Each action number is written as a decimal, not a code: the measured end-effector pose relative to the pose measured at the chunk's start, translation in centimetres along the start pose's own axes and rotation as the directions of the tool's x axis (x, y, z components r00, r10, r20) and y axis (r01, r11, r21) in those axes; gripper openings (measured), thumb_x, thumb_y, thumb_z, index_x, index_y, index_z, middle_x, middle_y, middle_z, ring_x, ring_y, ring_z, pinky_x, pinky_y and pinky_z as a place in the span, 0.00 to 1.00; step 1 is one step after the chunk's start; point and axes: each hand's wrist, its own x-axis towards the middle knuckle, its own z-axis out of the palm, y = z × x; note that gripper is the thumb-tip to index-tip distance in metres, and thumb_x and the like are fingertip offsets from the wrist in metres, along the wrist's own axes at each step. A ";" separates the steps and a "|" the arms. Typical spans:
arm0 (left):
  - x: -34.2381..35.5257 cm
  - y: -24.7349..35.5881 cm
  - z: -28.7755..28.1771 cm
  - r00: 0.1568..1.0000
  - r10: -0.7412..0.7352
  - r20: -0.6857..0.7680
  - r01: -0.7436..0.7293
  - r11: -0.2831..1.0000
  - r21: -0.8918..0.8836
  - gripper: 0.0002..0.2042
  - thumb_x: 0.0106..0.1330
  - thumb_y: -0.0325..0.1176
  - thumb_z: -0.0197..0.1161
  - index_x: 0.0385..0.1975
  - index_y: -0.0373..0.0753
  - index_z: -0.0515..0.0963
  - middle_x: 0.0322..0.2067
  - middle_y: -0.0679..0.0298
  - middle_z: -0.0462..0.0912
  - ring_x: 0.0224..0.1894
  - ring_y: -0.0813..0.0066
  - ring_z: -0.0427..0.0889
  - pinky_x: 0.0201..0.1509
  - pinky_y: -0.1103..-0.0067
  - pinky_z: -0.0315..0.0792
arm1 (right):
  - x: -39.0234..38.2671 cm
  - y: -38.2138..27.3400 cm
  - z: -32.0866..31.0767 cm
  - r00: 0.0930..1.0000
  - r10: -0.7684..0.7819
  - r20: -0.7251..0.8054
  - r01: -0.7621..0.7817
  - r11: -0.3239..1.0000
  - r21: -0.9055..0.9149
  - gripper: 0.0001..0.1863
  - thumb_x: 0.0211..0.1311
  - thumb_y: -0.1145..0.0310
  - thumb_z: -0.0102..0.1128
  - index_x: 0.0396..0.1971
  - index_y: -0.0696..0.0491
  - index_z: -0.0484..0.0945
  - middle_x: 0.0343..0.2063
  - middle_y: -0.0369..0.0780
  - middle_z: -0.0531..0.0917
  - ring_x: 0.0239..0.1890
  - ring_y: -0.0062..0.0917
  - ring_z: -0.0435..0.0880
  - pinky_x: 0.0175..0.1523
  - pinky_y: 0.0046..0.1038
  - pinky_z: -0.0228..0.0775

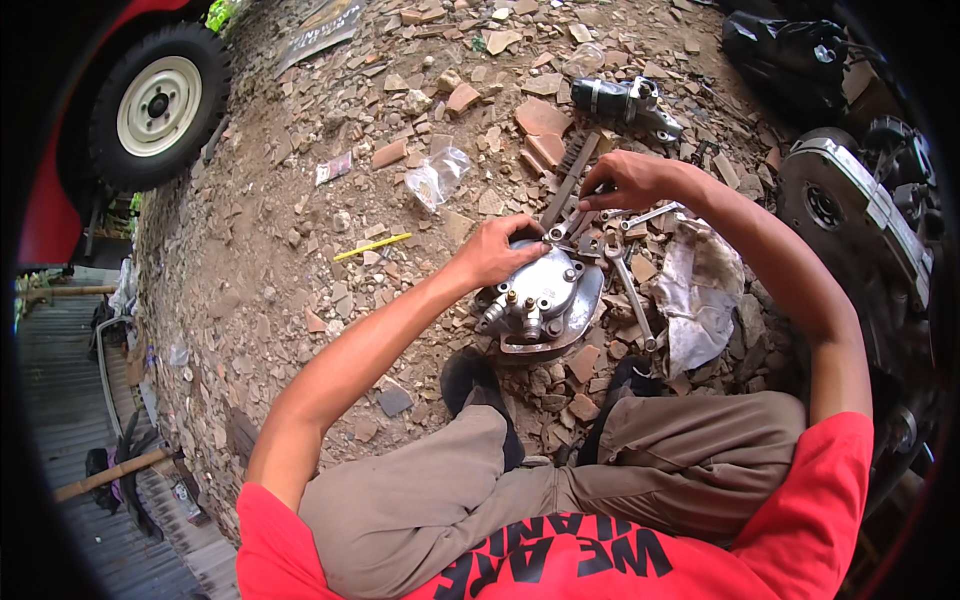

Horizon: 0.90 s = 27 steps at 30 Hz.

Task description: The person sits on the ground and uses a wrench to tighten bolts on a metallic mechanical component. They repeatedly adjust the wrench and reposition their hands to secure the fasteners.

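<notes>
On the rubble between my feet lies a round grey metal housing [545, 285] with bolts on its cover and brass-coloured fittings on its near side. My left hand [497, 252] grips its far left edge, fingers curled over the rim. A spanner [572, 217] is pinched in my right hand [628, 180], its ring end at a bolt on the housing's far edge. Just beyond, a wire brush [568, 182] lies partly behind the right hand. A larger combination spanner [632, 292] and a smaller spanner [652, 215] rest to the right, beside a dirty white rag [700, 295].
A black and silver cylindrical motor part [628, 105] lies farther off. Engine parts [860, 215] and a black bag [785, 65] line the right side. Leftward are a clear plastic bag [438, 178], a thin yellow strip [372, 246] and a vehicle wheel [160, 105]. Broken tile covers the ground.
</notes>
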 end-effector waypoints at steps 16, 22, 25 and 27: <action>-0.4 0.1 -0.4 0.998 -0.057 0.004 0.057 0.997 0.051 0.16 0.67 0.40 0.68 0.49 0.38 0.81 0.44 0.58 0.85 0.48 0.70 0.83 0.56 0.72 0.75 | 0.8 -1.6 0.8 0.982 0.163 0.095 -0.163 0.987 -0.007 0.24 0.71 0.45 0.59 0.44 0.53 0.87 0.28 0.45 0.87 0.26 0.33 0.82 0.35 0.37 0.73; -0.3 -0.2 -0.3 0.998 -0.056 -0.002 0.056 0.998 -0.004 0.19 0.64 0.44 0.70 0.47 0.37 0.82 0.42 0.53 0.87 0.47 0.64 0.85 0.55 0.69 0.76 | -1.3 -1.7 4.3 0.988 0.153 0.007 -0.153 0.981 0.118 0.22 0.75 0.51 0.54 0.45 0.55 0.86 0.27 0.48 0.86 0.27 0.38 0.85 0.36 0.41 0.75; -0.3 -0.6 -0.5 1.000 -0.026 -0.010 0.026 1.000 -0.001 0.19 0.64 0.44 0.69 0.47 0.37 0.82 0.42 0.53 0.87 0.47 0.65 0.85 0.54 0.69 0.76 | -2.3 -6.2 6.1 0.982 0.188 0.027 -0.189 0.981 0.034 0.22 0.75 0.55 0.53 0.33 0.61 0.81 0.24 0.51 0.83 0.26 0.45 0.83 0.36 0.44 0.74; -0.3 -0.8 -0.2 1.000 -0.016 -0.012 0.016 1.000 -0.022 0.19 0.64 0.44 0.69 0.46 0.37 0.82 0.42 0.53 0.87 0.47 0.65 0.85 0.54 0.70 0.76 | -2.9 -8.1 8.0 0.986 0.164 0.000 -0.164 0.984 -0.072 0.21 0.73 0.57 0.54 0.31 0.62 0.80 0.24 0.52 0.82 0.26 0.46 0.82 0.36 0.45 0.74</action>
